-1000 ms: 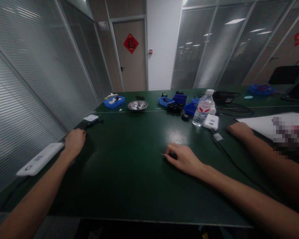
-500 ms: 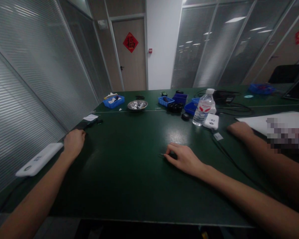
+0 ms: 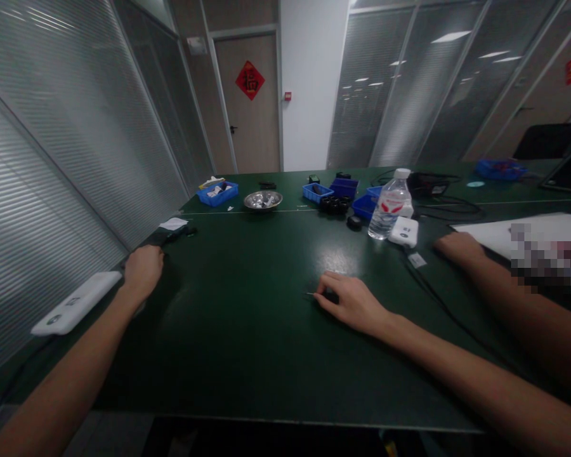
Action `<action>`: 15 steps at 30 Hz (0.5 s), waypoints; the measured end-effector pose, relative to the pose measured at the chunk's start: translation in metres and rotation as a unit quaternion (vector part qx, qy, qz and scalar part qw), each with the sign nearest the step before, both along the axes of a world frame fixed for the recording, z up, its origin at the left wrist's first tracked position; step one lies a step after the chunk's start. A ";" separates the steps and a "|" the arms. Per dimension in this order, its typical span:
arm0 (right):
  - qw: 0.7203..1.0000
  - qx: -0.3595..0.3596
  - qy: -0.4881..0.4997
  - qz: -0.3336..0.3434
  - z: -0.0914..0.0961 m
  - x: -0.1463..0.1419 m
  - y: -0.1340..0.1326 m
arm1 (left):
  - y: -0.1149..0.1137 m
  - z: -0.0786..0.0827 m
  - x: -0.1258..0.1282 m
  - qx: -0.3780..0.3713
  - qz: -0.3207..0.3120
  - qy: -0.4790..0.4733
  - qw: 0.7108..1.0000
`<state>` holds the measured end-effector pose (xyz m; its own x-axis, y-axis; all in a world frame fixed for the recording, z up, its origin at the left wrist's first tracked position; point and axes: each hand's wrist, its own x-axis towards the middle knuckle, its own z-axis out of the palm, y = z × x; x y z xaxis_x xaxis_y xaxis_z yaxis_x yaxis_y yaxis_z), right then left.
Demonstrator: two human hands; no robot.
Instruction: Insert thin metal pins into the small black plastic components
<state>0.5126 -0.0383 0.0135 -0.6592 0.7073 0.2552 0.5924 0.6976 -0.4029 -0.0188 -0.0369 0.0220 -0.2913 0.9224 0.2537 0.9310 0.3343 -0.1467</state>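
Note:
My right hand (image 3: 349, 301) rests on the green table (image 3: 238, 330), right of its middle. Its thumb and index finger pinch a thin, light, pin-like piece (image 3: 309, 294) whose tip points left; the kind is too small to tell. At the table's left edge lies my left hand (image 3: 143, 270), back up and fingers curled in. Its fingertips are mostly hidden, so what they hold, if anything, does not show. Just beyond it are some dark items (image 3: 171, 235) and a white paper (image 3: 173, 224). A white power bank-like box (image 3: 76, 303) sits beside the left wrist.
Farther back stand a blue basket (image 3: 217, 194), a metal bowl (image 3: 263, 201) and several blue trays (image 3: 318, 192). A water bottle (image 3: 389, 206) stands by a white box (image 3: 403, 232) with a cable. Another person's hand (image 3: 459, 249) and forearm lie at the right.
Both hands keep almost the same place and pose. The left hand shifts very slightly; the thin piece stays in the right hand's pinch.

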 end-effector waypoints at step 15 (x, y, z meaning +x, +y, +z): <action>1.000 0.002 0.003 0.000 -0.003 -0.002 0.002 | 0.004 0.009 0.104 -0.050 -0.285 -0.160 0.944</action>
